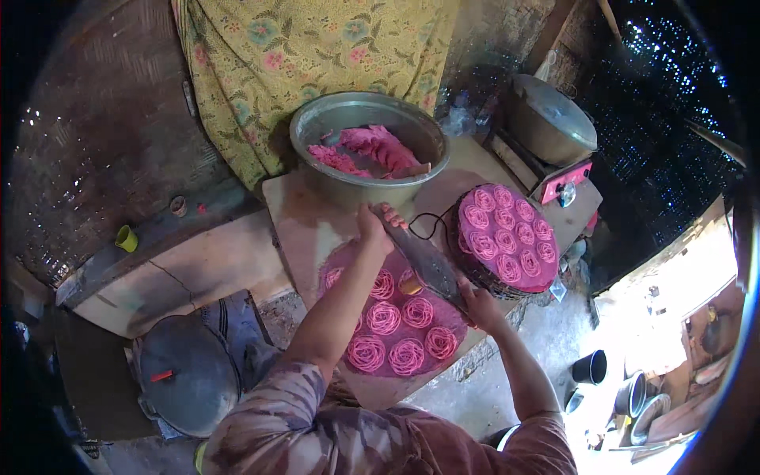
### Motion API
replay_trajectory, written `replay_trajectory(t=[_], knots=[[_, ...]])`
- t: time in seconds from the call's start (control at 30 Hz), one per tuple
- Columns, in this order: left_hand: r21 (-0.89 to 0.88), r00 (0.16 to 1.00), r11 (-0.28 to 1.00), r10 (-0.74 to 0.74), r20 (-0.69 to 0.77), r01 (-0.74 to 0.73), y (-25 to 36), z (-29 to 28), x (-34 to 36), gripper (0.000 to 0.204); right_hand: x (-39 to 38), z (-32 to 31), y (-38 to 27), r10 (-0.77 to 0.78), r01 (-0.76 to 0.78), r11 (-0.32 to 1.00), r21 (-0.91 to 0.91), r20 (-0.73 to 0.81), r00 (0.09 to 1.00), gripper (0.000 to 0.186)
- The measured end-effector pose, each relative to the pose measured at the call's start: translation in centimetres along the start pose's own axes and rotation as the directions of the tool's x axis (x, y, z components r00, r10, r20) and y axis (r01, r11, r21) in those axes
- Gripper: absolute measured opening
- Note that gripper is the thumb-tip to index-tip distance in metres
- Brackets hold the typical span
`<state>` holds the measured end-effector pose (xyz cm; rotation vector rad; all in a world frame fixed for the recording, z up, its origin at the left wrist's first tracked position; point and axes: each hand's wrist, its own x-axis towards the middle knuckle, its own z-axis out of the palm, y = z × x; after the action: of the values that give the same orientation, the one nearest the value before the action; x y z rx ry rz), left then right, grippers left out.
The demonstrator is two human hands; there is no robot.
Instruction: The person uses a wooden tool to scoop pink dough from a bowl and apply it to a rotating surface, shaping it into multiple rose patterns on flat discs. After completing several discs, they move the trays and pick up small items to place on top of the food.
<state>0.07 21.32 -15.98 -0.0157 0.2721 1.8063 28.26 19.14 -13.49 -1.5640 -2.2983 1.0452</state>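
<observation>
My left hand (375, 226) and my right hand (480, 307) are closed round the two ends of a dark, long press-like tool (431, 265). A short brass-coloured cylinder (409, 283) shows beside its middle. The tool slants over a round pink sheet (356, 260), on which several rosettes of thin pink noodle strands (384, 318) lie. To the right, a second round pink sheet with several rosettes (505, 240) sits on a dark stacked base. Beyond my left hand stands a large metal basin (370, 184) holding pink dough (380, 146).
A lidded pot (552, 119) stands on a stove (565, 184) at the back right. A large round lid (190, 375) with a red handle lies low on the left. A yellow-green cup (127, 238) rests on the ledge. Black buckets (589, 367) stand on the floor at right.
</observation>
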Motion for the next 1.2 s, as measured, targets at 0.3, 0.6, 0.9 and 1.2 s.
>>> replay_trajectory(t=[0.3, 0.6, 0.9, 1.2], knots=[[-0.052, 0.999, 0.997, -0.046, 0.027, 0.048, -1.3, -1.0, 0.2, 0.028, 0.4, 1.1, 3.7, -0.565, 0.511, 0.802, -0.308, -0.116, 0.817, 0.065], [-0.132, 0.984, 0.989, -0.048, 0.171, 0.071, -1.0, -1.2, 0.5, 0.040, -2.1, -2.5, -1.8, 0.001, -0.005, 0.993, -0.120, -0.037, 0.999, 0.050], [0.697, 0.616, 0.114, -0.382, 0.689, -0.708, 0.8, 8.7, -13.3, 0.065, -10.8, -10.5, -9.4, -0.189, 0.114, 0.894, 0.434, 0.133, 0.973, 0.043], [0.894, 0.685, -0.030, -0.654, 0.322, -0.448, -1.3, 6.9, -22.8, 0.041, -5.8, -2.7, -6.9, -0.545, 0.563, 0.826, -0.038, 0.201, 0.814, 0.041]])
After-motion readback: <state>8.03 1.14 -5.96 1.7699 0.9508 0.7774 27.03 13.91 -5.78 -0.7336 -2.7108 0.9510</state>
